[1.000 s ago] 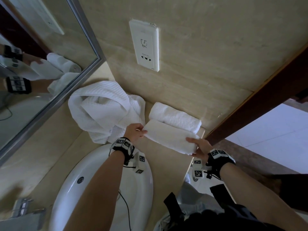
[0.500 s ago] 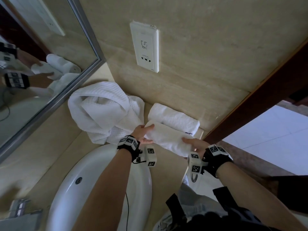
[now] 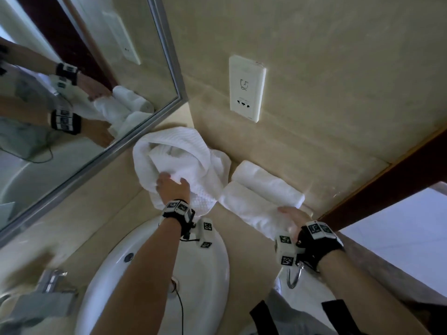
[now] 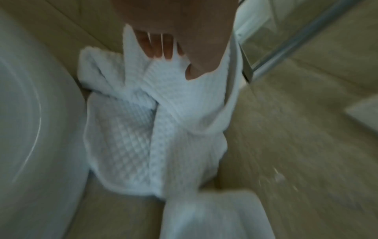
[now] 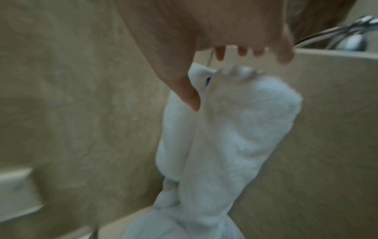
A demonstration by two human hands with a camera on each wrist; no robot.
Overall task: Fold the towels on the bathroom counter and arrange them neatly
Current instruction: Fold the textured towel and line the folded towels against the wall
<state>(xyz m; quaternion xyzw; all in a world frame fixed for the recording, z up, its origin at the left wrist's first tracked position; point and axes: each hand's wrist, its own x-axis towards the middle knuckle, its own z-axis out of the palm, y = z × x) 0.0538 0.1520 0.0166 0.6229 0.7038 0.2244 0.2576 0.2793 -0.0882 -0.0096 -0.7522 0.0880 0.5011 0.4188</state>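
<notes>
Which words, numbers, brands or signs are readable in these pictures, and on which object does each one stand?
No words or numbers can be read.
Wall socket plate: a drawn symbol and a small line of print below it, too small to read.
Left wrist band and right wrist band: black-and-white square code markers, no letters.
Rolled towel: a small dark mark near its end, blurred.

Head overhead; wrist views close.

Bare counter point(image 3: 116, 209) lies open left of the left hand point(image 3: 173, 189); ahead of it the heaped towel point(image 3: 179, 153) fills the corner against mirror point(image 3: 84, 93) and wall point(image 3: 314, 105); behind both wrists sits the basin point(image 3: 212, 262); rolled towels point(image 3: 261, 189) crowd the right hand point(image 3: 294, 217).
</notes>
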